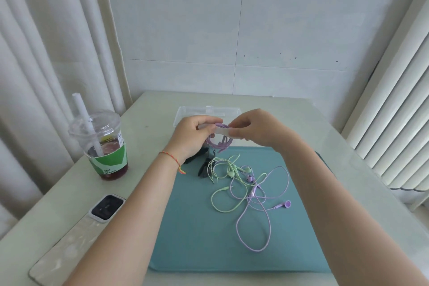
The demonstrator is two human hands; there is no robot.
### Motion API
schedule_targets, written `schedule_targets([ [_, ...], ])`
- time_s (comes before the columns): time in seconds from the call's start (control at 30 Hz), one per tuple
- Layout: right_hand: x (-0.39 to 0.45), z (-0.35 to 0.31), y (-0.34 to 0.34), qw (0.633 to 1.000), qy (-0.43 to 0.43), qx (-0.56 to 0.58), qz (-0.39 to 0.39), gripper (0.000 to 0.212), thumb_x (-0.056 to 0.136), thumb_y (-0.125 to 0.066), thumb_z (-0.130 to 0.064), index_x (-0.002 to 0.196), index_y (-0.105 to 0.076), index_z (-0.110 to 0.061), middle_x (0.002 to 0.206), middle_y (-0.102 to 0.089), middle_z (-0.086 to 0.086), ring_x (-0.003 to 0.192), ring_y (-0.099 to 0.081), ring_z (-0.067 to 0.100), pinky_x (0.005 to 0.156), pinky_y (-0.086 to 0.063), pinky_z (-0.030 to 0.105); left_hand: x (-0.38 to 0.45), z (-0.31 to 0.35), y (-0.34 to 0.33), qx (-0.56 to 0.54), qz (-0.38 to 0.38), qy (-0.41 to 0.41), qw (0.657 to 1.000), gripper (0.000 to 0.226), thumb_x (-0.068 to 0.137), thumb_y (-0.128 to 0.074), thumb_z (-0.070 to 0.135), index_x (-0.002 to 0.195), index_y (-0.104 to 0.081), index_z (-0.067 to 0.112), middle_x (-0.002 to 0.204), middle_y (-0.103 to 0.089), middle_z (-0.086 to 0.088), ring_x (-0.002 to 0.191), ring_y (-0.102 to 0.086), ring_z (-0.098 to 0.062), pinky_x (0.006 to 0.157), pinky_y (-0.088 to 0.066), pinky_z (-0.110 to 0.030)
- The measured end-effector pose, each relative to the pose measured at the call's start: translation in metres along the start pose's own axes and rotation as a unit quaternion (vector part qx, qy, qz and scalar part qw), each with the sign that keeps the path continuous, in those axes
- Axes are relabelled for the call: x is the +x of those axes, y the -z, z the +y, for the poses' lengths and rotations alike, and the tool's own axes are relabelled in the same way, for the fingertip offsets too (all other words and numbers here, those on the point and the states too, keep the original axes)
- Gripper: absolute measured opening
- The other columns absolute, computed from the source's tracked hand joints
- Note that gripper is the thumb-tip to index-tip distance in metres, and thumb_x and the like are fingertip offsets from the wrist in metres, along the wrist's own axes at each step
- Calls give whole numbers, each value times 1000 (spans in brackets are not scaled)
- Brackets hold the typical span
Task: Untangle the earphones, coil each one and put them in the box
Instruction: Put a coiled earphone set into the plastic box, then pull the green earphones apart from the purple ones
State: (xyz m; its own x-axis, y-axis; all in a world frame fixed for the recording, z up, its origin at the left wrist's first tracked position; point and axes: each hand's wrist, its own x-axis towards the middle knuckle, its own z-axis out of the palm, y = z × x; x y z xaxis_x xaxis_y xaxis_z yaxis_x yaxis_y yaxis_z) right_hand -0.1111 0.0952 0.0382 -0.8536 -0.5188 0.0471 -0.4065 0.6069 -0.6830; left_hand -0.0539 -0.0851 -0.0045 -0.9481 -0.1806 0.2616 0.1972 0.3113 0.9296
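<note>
Both hands, the left hand [197, 133] and the right hand [255, 129], are raised just in front of the clear box [185, 111], and with the coiled purple earphone [219, 140] they hold they block the near approach to it. Loose green and purple earphones [246, 190] sprawl over the middle of the teal mat [197, 239], whose near and left parts lie bare. A lidded cup [104, 144] with a tall straw and a phone [107, 207] stand along the table's left side, while its right side is open.

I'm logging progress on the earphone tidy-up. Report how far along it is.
One purple earphone is coiled; the left hand and right hand hold it, fitting a white strip round it. The green earphone and another purple earphone lie tangled on the teal mat. Nothing shows in the clear box.
</note>
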Motion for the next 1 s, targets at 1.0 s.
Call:
schedule_targets([
  [1.0,124,-1,-19,949,-45,-284,-129,18,86,-64,-14,98,-77,-19,88,-72,-2,83,-67,15,82,-52,28,46,-70,37,83,196,99,972,38,85,-41,0,105,-69,16,119,-56,-9,107,-54,-21,88,-38,-24],
])
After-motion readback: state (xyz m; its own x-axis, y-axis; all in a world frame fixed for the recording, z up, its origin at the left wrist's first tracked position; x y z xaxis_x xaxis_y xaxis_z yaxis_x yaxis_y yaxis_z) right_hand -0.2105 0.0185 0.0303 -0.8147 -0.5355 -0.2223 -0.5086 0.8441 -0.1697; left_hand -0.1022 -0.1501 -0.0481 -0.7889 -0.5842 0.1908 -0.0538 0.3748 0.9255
